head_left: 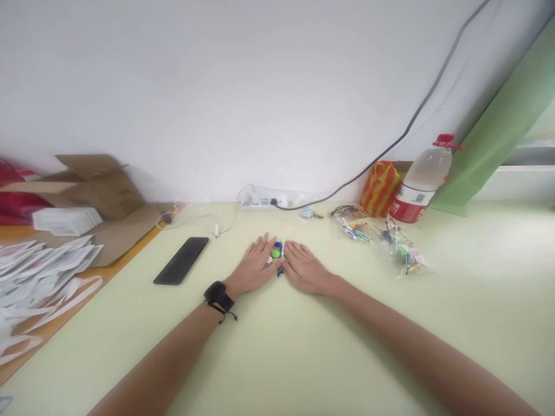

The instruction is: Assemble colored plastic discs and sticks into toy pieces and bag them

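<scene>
Small coloured plastic pieces (276, 253), green, blue and white, lie in a little heap on the pale green table (277, 346). My left hand (255, 267) rests flat over the left side of the heap, fingers stretched out and pointing away from me. On the right side my right hand (304, 268) lies flat too, palm down, its fingers extended. Both thumbs come close together at the near edge of the pieces. The palms hide part of the heap, and its exact shapes are too small to make out.
Left of my hands lies a black phone (181, 261). A power strip (263, 200) sits against the wall. To the right are clear bags of coloured parts (403, 249), a striped bag (380, 188) and a large bottle (422, 182). Cardboard (99, 188) and white packets (39, 271) are far left.
</scene>
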Tool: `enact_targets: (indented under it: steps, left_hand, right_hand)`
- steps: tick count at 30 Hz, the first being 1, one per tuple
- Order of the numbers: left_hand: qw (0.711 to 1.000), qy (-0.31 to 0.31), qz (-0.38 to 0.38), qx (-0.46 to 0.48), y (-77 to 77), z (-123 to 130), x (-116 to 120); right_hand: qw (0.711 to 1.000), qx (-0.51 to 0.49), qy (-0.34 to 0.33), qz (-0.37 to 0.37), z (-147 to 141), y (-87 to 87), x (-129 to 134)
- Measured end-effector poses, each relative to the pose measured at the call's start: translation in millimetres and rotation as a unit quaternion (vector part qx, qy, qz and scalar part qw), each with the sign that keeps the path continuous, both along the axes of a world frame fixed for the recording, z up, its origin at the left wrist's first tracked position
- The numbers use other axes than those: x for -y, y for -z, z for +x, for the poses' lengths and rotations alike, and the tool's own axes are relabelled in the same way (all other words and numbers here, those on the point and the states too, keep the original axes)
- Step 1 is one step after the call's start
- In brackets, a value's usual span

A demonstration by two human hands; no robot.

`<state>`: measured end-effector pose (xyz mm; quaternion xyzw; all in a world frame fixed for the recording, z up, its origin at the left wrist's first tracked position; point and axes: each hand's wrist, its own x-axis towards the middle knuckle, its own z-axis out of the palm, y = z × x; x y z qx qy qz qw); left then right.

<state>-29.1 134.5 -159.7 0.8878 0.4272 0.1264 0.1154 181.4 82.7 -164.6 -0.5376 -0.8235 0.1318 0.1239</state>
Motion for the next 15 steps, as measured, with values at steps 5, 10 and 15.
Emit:
enact_targets:
  steps: [5,10,15]
  left_hand:
    - [0.999,0.016,-0.012,0.031,-6.6,-4,1]
    - [0.997,0.060,-0.034,0.029,-16.1,-16,-2]
    - [0.997,0.068,-0.032,0.024,-15.8,-21,-7]
  right_hand:
    - [0.998,-0.058,0.032,0.011,-1,0.6,1]
    - [0.995,-0.096,0.017,0.014,4,0.7,1]
    - [0.996,-0.089,0.018,0.005,6,-1.0,0]
